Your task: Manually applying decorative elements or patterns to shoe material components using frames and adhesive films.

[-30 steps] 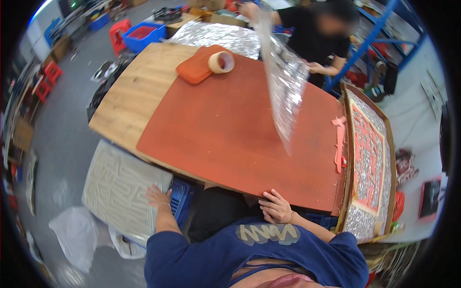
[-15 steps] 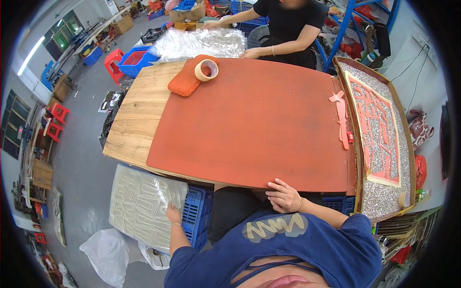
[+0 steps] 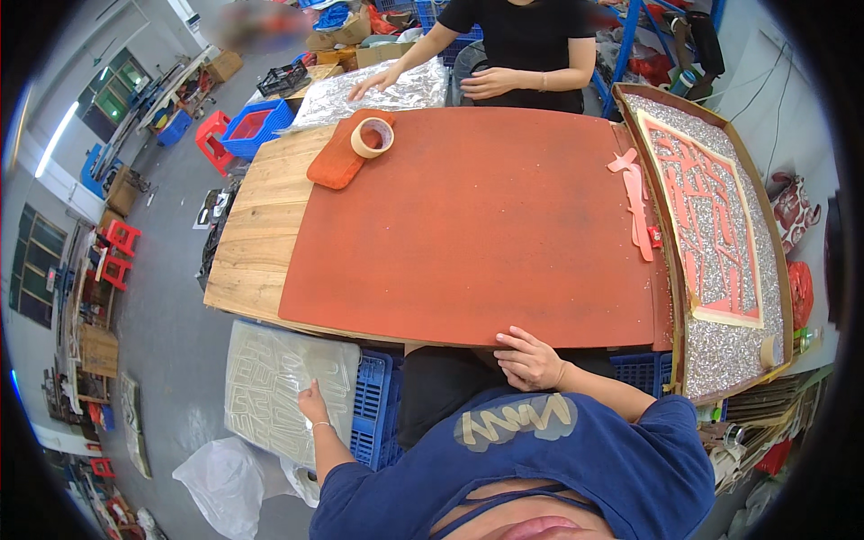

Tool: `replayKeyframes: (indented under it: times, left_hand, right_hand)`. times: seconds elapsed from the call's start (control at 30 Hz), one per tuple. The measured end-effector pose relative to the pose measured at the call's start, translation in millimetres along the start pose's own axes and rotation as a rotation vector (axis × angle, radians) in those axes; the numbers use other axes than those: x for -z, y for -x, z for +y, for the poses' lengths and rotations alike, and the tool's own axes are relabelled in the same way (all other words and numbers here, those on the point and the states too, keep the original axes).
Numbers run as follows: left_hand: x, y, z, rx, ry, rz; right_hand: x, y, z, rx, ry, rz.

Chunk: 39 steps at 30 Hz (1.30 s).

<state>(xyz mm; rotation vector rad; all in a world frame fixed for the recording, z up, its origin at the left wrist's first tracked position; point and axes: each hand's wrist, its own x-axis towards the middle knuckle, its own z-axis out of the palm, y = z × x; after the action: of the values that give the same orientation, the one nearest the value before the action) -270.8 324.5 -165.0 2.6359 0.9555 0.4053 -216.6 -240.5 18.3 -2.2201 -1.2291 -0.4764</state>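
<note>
Stretching toward twelve o'clock from me, the flat brick-red board [image 3: 468, 243] has open room past its near edge, where my right hand [image 3: 529, 362] lies knuckles-up, fingers loosely spread, while at nine my left hand [image 3: 312, 404] touches the translucent line-patterned plastic sheet [image 3: 261, 369], whether pinching I cannot tell.

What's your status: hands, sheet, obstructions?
Left hand at translucent sheet. Right hand at red mat, near edge. Tape roll, orange pad clear of both hands.

1. Navy shirt [image 3: 621, 450]: pale zigzag print [image 3: 515, 421], no legible word.
2. Silvery framed panel [image 3: 724, 360]: pink shapes [image 3: 684, 200] like lettering, unreadable.
3. Translucent sheet [image 3: 245, 344]: raised letter-like strokes [image 3: 261, 382], also unreadable.
</note>
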Motion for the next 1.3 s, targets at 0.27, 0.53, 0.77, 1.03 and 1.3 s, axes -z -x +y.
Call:
replayKeyframes:
  times: [0.27, 0.53, 0.77, 1.03, 1.3]
  left_hand:
    - [77, -31, 17, 0.513, 0.293, 0.216]
    - [264, -12, 251, -0.089, 0.610, 0.425]
    - [183, 91, 490, -1.154, 1.118, -0.190]
    - [31, 217, 549, -1.491, 0.187, -0.894]
    - [8, 215, 531, -1.781, 0.361, -0.839]
  right_hand:
    - [-2, 5, 3, -0.031, 0.010, 0.033]
    - [-5, 9, 8, 0.026, -0.094, 0.061]
    - [24, 27, -12, -0.291, -0.061, 0.390]
    - [58, 123, -28, -0.931, 0.376, 0.530]
    - [67, 152, -15, -0.808, 0.207, 0.178]
